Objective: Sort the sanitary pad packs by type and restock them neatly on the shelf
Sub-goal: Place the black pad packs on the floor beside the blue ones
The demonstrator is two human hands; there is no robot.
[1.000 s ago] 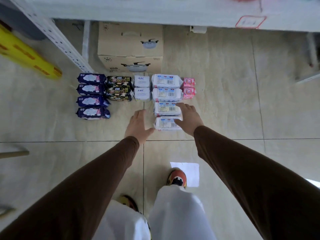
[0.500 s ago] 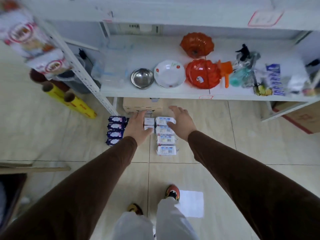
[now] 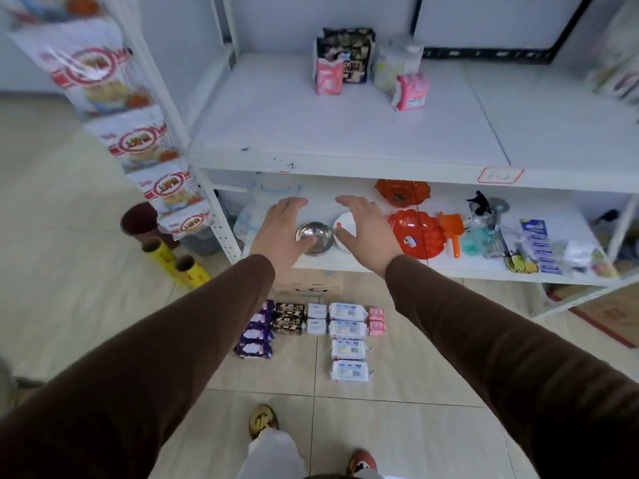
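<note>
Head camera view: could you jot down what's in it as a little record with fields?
Place: tiled floor in front of a white shelf unit
Left hand: open, empty, raised
Right hand: open, empty, raised
Floor packs: sorted in columns: purple packs, dark packs, small white packs, large white packs, pink packs
Upper shelf: a few packs standing near the back
Lower shelf: steel bowl, white plate, orange containers
</note>
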